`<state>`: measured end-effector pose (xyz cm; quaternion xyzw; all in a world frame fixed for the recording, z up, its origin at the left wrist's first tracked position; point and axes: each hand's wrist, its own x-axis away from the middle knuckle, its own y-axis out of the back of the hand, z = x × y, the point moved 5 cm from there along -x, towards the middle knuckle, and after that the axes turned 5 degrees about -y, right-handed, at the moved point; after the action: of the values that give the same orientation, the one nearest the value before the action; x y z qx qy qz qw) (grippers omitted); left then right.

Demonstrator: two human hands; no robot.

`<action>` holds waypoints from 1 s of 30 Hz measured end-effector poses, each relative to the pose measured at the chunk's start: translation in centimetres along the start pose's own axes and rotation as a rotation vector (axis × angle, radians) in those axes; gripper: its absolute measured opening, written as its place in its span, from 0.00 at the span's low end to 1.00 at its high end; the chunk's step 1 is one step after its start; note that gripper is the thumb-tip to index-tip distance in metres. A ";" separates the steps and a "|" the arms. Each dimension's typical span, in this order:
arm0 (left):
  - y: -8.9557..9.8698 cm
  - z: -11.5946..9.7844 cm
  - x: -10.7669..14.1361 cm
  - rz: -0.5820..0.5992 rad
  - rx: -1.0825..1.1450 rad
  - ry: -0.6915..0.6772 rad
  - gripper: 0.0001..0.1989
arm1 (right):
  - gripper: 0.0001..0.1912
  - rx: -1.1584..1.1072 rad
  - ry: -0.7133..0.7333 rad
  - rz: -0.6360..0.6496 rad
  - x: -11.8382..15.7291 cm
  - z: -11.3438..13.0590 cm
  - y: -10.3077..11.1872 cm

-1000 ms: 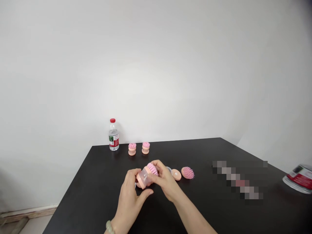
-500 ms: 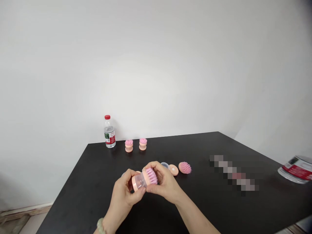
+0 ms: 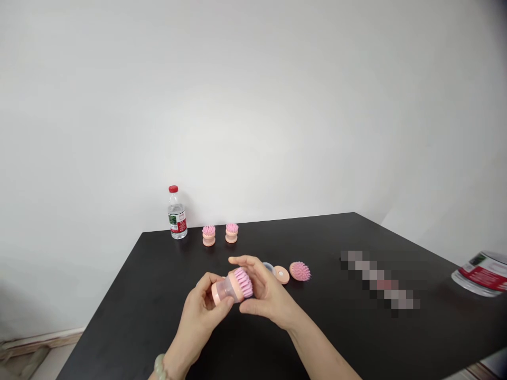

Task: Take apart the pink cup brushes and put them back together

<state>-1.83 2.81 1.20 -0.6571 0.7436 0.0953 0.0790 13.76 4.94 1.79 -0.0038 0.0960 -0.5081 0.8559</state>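
A scrub brush [image 3: 233,286] with pink bristles, a peach collar and base and a clear middle lies tilted, its bristles to the right. My left hand [image 3: 204,303] wraps its base and clear middle, thumb in front. Close around the bristle end is my right hand [image 3: 267,290], fingers and thumb spread apart; whether it touches the bristles I cannot tell. Behind that hand, partly hidden, sits a clear cup-like part [image 3: 269,267]. Beside it are a round peach disc [image 3: 281,274] with a pale centre and a loose bristle head [image 3: 300,271] on its side.
Two whole brushes, a left one [image 3: 208,236] and a right one [image 3: 232,233], stand at the back of the black table [image 3: 158,285] near a water bottle [image 3: 178,219]. Another bottle [image 3: 481,273] is at the right edge. A pixelated strip [image 3: 380,279] covers something on the right.
My right hand has loosened from the brush's bristle end, its fingers and thumb now spread wider. The brush has shifted slightly left in my left hand.
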 end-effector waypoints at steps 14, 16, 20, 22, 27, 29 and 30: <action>-1.4 2.0 0.6 0.157 0.405 0.358 0.26 | 0.33 0.113 0.078 -0.013 0.4 0.6 -0.1; -1.2 2.4 0.7 0.179 0.504 0.417 0.28 | 0.31 0.119 0.167 0.008 0.8 1.5 0.2; -0.9 2.6 0.8 0.239 0.656 0.400 0.25 | 0.31 0.182 0.161 0.037 1.4 2.7 1.2; -0.9 2.4 0.9 0.284 0.708 0.351 0.26 | 0.34 0.224 0.065 0.077 1.8 2.9 1.6; -0.7 1.0 1.3 0.408 0.687 0.227 0.23 | 0.28 0.491 -0.079 -0.007 4.7 3.2 3.2; -0.8 0.3 1.4 0.455 0.641 0.198 0.22 | 0.22 0.646 -0.122 -0.148 6.6 2.9 4.6; -0.9 0.0 1.5 0.479 0.613 0.194 0.22 | 0.21 0.713 -0.145 -0.220 7.6 2.6 5.5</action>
<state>-1.07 1.27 0.83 -0.4170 0.8737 -0.1777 0.1765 22.49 0.77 2.50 0.2480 -0.1486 -0.5971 0.7483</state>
